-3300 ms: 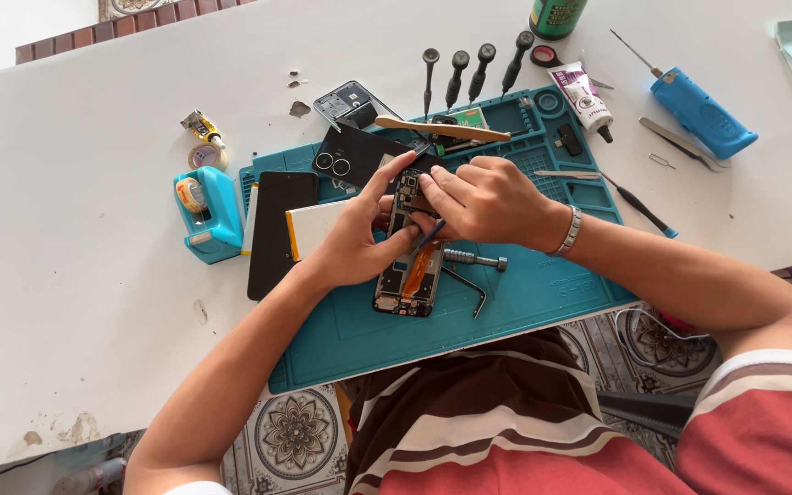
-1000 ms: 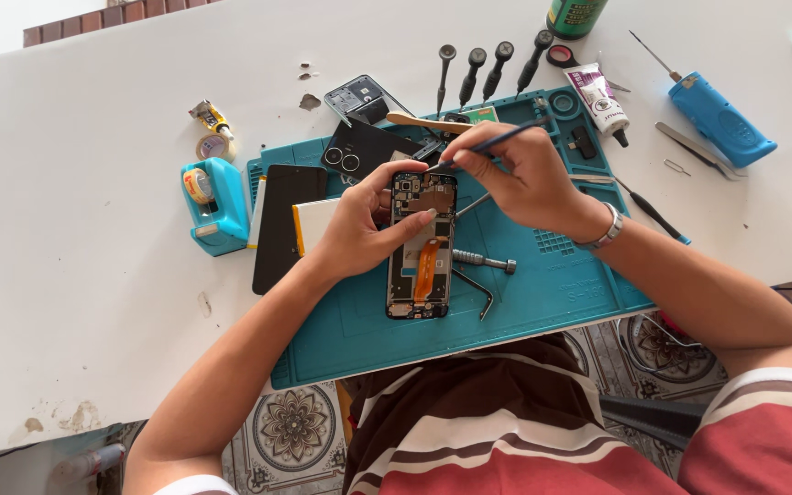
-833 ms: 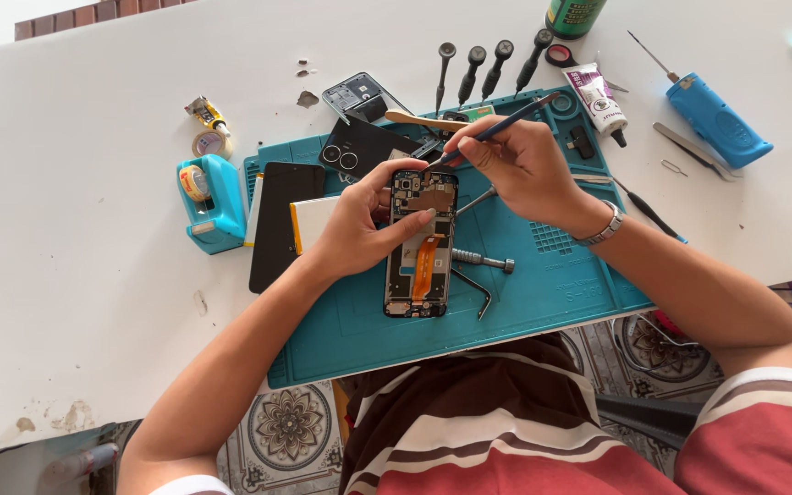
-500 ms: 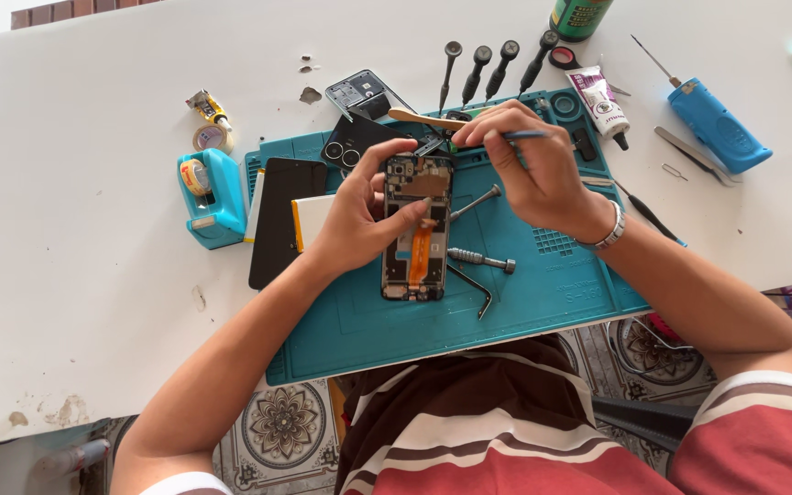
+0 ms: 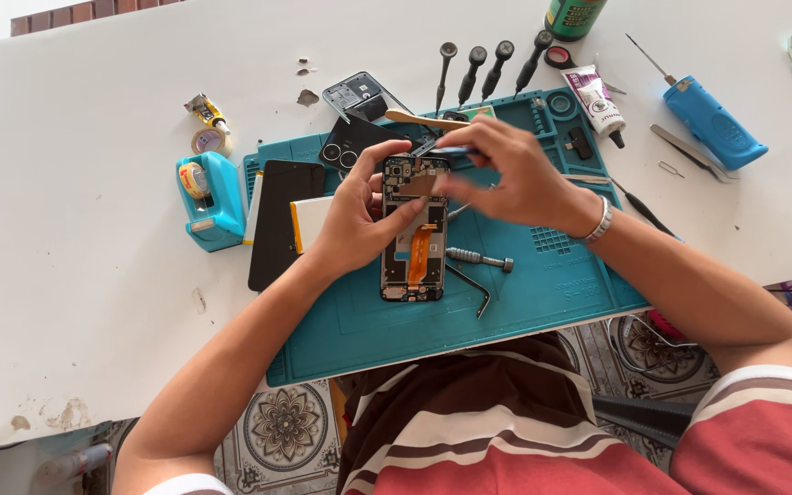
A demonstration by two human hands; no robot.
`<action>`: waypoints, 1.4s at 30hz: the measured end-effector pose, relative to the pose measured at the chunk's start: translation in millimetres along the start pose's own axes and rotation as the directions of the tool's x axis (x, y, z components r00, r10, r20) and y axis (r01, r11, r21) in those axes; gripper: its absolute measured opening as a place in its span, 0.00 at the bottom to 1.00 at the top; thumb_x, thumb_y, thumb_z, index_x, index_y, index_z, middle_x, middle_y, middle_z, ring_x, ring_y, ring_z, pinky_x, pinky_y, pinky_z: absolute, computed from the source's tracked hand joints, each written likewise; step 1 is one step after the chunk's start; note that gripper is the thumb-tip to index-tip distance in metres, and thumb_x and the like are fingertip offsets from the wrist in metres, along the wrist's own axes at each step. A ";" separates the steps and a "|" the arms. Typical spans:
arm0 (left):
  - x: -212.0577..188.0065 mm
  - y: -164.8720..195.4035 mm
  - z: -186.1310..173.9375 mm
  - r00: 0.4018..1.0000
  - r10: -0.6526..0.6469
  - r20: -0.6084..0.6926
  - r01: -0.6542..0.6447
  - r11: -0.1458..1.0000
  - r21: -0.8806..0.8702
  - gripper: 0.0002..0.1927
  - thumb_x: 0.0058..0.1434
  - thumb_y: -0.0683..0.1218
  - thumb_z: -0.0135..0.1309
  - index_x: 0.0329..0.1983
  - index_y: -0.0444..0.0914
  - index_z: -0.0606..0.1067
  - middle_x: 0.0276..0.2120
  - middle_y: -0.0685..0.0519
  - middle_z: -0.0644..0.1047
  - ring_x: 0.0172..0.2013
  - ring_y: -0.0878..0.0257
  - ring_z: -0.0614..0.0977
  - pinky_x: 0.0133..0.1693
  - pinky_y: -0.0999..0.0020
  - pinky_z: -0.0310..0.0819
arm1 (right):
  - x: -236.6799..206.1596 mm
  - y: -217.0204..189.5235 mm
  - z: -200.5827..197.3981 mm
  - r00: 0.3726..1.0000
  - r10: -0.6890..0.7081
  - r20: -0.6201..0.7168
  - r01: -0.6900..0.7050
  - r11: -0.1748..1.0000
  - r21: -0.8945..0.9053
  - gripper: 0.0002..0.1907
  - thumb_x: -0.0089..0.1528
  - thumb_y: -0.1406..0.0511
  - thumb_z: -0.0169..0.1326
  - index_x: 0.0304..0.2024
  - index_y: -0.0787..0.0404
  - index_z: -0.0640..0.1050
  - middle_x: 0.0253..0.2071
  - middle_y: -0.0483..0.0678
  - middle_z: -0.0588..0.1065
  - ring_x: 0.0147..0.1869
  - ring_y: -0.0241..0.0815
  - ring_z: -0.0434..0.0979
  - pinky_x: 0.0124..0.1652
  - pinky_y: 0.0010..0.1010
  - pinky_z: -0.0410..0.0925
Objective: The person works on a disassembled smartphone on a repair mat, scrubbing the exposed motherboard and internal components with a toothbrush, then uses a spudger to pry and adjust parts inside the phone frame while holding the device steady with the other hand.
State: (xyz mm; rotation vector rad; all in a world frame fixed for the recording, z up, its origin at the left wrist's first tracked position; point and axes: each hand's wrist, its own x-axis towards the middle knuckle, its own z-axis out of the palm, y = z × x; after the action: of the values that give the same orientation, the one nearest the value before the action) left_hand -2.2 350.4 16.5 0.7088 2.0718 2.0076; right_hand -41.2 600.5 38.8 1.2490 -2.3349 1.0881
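Right at the middle of the teal repair mat [image 5: 543, 302], an opened smartphone [image 5: 412, 234] lies with its back cover off, circuit board and an orange flex cable showing. The left hand [image 5: 359, 215] is clamped on the phone's left edge, thumb laid across the board near the top. The right hand [image 5: 515, 174] hovers over the phone's upper right corner, its fingers pinched together on a thin blue-handled tool [image 5: 451, 150] whose tip points toward the top of the phone; this hand is blurred, so the exact contact with the board cannot be told.

Just right of the phone a small metal screwdriver [image 5: 480, 260] and bent tweezers [image 5: 471, 286] rest on the mat. To the left lie a black phone panel [image 5: 279, 220] and a white-and-yellow battery [image 5: 309, 220], partly under the left wrist. A blue tape dispenser [image 5: 208, 197] stands on the white surface [image 5: 66, 183] beside the mat. Four precision screwdrivers [image 5: 488, 69] lie in a row at the mat's far edge, a glue tube [image 5: 595, 101] near them, and a blue electric screwdriver [image 5: 712, 119] well off to the right.
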 end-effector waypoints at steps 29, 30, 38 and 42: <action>19.9 -43.1 182.6 0.988 0.082 0.132 -0.076 0.996 -0.046 0.42 0.66 0.38 0.56 0.77 0.40 0.47 0.48 0.46 0.81 0.44 0.67 0.83 0.46 0.71 0.79 | -161.2 29.2 -91.8 0.983 -0.167 0.076 0.184 0.922 -0.341 0.30 0.54 0.55 0.71 0.53 0.64 0.79 0.45 0.51 0.76 0.35 0.42 0.78 0.34 0.29 0.74; 20.7 -42.7 189.7 0.987 0.077 0.142 -0.068 0.996 -0.064 0.42 0.66 0.38 0.55 0.78 0.40 0.47 0.48 0.46 0.81 0.45 0.67 0.83 0.46 0.71 0.79 | -166.2 29.0 -97.8 0.977 -0.192 0.087 0.211 0.902 -0.376 0.30 0.54 0.55 0.70 0.53 0.64 0.79 0.45 0.50 0.77 0.36 0.42 0.79 0.34 0.29 0.74; 23.2 -57.5 256.4 0.989 0.042 0.145 -0.039 0.999 -0.025 0.42 0.68 0.37 0.56 0.79 0.39 0.49 0.43 0.49 0.81 0.39 0.72 0.77 0.41 0.76 0.73 | -229.0 48.6 -125.7 0.910 -0.381 0.161 0.405 0.742 -0.534 0.21 0.62 0.55 0.63 0.47 0.65 0.79 0.42 0.53 0.80 0.32 0.43 0.82 0.34 0.32 0.76; 26.7 -49.6 292.8 0.990 0.041 0.132 -0.037 0.999 -0.028 0.39 0.68 0.36 0.53 0.79 0.38 0.49 0.42 0.51 0.80 0.39 0.73 0.77 0.42 0.76 0.74 | -256.1 45.6 -143.2 0.900 -0.394 0.189 0.429 0.715 -0.552 0.20 0.63 0.57 0.62 0.48 0.66 0.80 0.42 0.55 0.80 0.31 0.43 0.82 0.33 0.31 0.76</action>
State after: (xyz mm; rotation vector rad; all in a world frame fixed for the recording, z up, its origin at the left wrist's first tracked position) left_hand 92.2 625.4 -49.6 0.8595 1.9695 1.9458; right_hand 58.3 872.4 -27.1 1.4392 -2.0242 0.1531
